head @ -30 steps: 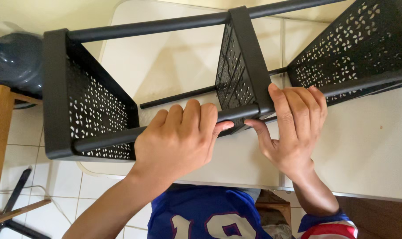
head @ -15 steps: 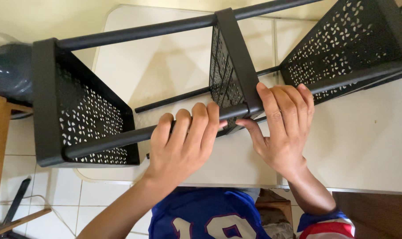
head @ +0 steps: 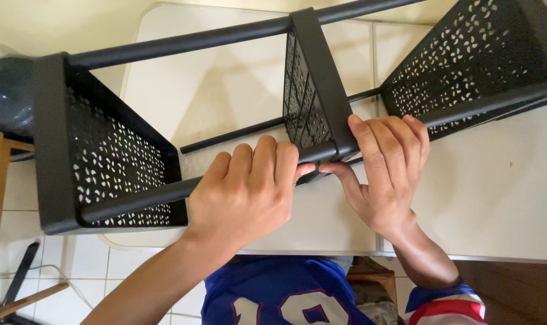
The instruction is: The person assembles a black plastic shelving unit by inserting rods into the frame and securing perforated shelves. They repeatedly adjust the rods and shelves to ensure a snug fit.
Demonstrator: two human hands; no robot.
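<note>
While the black perforated rack [head: 309, 102] lies on its side across the white surface [head: 502, 204], the left hand [head: 246, 192] and right hand [head: 385, 171] clamp their fingers [head: 267, 159] around its lower rail at centre frame.

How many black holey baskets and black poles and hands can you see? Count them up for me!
Black perforated baskets: 3, the left one, the middle one, the right one
Black poles: 3, the top pole, the thin pole, the front pole
Hands: 2, the left hand, the right hand
Total: 8
</note>
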